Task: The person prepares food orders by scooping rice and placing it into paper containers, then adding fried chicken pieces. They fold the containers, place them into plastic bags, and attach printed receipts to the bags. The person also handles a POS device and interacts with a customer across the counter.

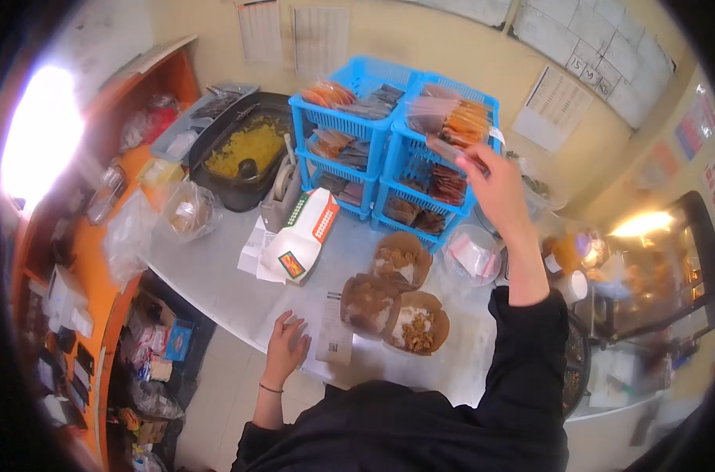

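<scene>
My right hand (492, 180) is raised in front of the blue plastic basket rack (387, 171), pinching a small flat sachet (446, 150) between thumb and fingers. Behind it, the top baskets hold orange sachets (466, 121) and dark sachets (375, 103). My left hand (286, 345) hovers or rests at the metal table's front edge, fingers apart, with nothing in it. Beside it lies a printed paper slip (332, 330). Three open brown paper boxes stand close together: one with white rice and brown chunks (421, 327), two with rice under brown powder or sauce (366, 307).
A folded white printed carton (298, 242) sits beside a tape dispenser (280, 189). Further left are a black pan of yellow food (245, 147) and a bagged bowl (189, 212). A clear tub (472, 256) and a lit glass food warmer (658, 265) stand right.
</scene>
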`<action>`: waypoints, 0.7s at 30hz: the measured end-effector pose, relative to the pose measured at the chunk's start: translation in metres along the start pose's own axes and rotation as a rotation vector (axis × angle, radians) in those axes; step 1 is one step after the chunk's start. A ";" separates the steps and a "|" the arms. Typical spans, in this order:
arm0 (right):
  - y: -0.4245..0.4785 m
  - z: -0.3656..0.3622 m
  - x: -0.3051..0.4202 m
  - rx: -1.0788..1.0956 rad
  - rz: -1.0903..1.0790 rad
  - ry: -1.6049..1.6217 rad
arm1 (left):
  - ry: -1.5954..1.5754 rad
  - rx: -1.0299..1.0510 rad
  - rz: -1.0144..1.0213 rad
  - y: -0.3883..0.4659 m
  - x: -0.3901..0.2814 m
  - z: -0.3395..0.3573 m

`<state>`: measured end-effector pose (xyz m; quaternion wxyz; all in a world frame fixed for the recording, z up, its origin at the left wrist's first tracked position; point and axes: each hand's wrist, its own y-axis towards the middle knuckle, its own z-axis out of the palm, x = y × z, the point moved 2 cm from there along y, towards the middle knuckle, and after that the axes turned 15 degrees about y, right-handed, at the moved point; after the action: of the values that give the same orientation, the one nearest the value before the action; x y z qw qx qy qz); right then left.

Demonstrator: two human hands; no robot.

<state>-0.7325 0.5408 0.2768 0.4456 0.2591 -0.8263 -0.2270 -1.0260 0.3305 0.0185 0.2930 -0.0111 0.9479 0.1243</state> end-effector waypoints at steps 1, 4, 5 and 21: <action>-0.018 -0.003 0.003 0.044 0.089 0.069 | 0.001 0.015 -0.006 0.001 -0.001 0.002; -0.073 0.000 0.002 0.253 0.356 0.230 | 0.035 0.001 0.030 -0.001 0.001 0.011; -0.094 0.002 -0.002 0.359 0.453 0.236 | 0.047 -0.012 0.065 0.000 0.004 0.015; -0.206 0.073 0.036 0.013 0.329 0.398 | -0.207 0.156 -0.120 0.042 0.018 0.037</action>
<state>-0.7648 0.3712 0.1378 0.6286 0.1636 -0.7549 -0.0910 -1.0242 0.3812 -0.0109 0.3962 -0.0321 0.9170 0.0330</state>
